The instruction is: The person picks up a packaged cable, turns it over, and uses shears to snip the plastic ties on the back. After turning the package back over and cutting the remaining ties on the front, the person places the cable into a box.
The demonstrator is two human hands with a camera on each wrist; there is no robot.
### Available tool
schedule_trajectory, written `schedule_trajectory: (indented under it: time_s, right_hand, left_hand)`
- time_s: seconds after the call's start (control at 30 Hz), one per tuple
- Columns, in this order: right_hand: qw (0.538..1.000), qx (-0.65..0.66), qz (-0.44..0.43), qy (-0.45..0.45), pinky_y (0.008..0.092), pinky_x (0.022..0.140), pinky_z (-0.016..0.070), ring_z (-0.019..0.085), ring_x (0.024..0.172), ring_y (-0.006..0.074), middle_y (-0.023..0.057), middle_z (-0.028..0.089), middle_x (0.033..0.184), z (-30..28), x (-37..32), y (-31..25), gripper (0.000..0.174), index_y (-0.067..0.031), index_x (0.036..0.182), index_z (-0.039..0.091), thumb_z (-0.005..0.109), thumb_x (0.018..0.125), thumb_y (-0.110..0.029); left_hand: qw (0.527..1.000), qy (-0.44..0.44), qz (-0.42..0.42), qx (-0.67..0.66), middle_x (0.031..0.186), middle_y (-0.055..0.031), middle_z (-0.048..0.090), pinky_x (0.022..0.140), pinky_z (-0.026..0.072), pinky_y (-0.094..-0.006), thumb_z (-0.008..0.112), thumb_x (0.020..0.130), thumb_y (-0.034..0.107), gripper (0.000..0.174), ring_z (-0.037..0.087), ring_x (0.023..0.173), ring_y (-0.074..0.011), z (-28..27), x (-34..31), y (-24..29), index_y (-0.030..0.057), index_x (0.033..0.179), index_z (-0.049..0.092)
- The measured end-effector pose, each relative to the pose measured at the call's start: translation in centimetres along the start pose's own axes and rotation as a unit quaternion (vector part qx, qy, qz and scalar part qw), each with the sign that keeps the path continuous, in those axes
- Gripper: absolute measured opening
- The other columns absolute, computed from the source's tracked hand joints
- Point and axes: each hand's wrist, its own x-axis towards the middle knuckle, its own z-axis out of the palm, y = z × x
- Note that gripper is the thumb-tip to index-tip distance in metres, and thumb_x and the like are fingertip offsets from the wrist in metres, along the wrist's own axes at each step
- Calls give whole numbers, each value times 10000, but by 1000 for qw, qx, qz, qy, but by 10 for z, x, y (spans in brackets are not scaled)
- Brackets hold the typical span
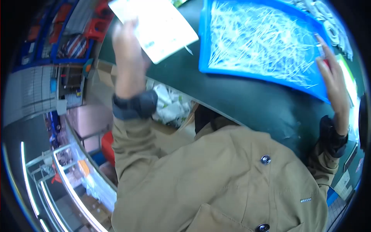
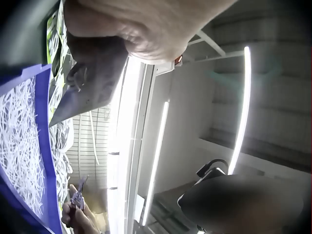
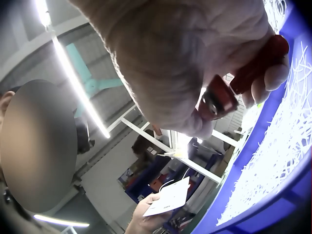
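In the head view my left hand (image 1: 129,58), blurred, holds a flat white card (image 1: 158,29) with small print, raised over the green table at the left of the tray. A thin white strip pokes out from the card's edge. The right wrist view shows the same card (image 3: 170,197) gripped at one side between thumb and fingers. My right hand (image 1: 334,77) is over the right edge of the blue tray (image 1: 201,58). Its fingers are curled round red-handled cutting pliers (image 3: 258,63), whose small jaws show in the left wrist view. Thin white strips (image 1: 259,42) fill the tray.
Coiled white cables (image 1: 331,31) lie beyond the tray at the right. Green-and-white packets (image 1: 349,81) are beside my right hand. Below the table edge stands an open carton with white-and-green packets (image 1: 172,104). Shelves with blue bins (image 1: 42,42) stand at the left.
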Motion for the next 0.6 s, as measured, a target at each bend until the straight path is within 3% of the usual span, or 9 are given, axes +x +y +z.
schedule_trajectory:
  time_s: [0.1,0.23,0.3,0.43,0.6]
  right_hand:
    - [998,36,-55,19,407,962,512,657,1064,343,225,662,1228,0,-10,-26,634,8,1495,526,719,956,-263]
    - [995,52,-81,-11,436,938,517,656,1030,402,252,660,1158,5,-26,-58,626,57,1458,527,761,915,-149]
    - [996,43,-65,-32,452,893,512,637,1000,407,240,646,1123,-1,-34,-71,620,32,1455,535,766,919,-176]
    - [997,29,-58,-39,467,856,512,616,966,396,218,614,1074,3,-53,-69,624,6,1467,536,771,925,-198]
    - [998,17,-48,-37,460,826,516,603,926,377,199,593,1024,8,-64,-59,641,18,1462,538,787,913,-199]
  left_hand:
    - [992,-60,-49,-101,1303,-139,603,1034,537,-397,525,1006,103,437,643,1227,-252,36,-26,-8,-35,1416,463]
    - [982,-113,-71,-135,1322,-171,592,980,580,-397,493,1065,151,440,680,1182,-243,90,-63,-14,-36,1456,419]
    - [982,-104,-90,-133,1299,-206,612,933,615,-378,487,1086,182,428,715,1128,-235,112,-73,-18,-46,1443,424]
    - [965,-161,-113,-176,1260,-190,655,922,615,-352,480,1111,206,411,723,1095,-213,138,-84,-29,-40,1437,441]
    - [966,-173,-107,-157,1295,-221,638,893,638,-369,470,1107,237,446,737,1095,-255,162,-98,-40,-44,1452,436]
